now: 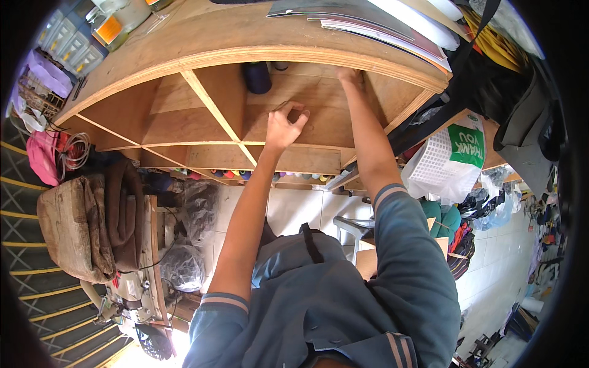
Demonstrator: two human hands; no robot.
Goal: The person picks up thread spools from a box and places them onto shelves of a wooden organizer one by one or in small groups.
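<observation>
My left hand (pixel 285 126) is raised in front of a wooden shelf unit (pixel 202 126), at the compartment right of the middle divider. Its fingers are curled in, and I see nothing clearly inside them. My right hand (pixel 347 75) reaches deeper into the same compartment, just under the top board (pixel 202 46); its fingertips are hidden in shadow. A dark blue thread cone (pixel 257 76) stands at the back of that compartment, left of my right hand. A row of coloured thread spools (pixel 245 175) lines a lower shelf beneath my left forearm.
Papers and flat sheets (pixel 380 27) lie on the top board. A white plastic bag (pixel 451 159) hangs at the right. Folded brown fabric (pixel 92 221) and a sewing machine (pixel 132 294) sit at the lower left, and plastic drawer boxes (pixel 70 43) stand at the upper left.
</observation>
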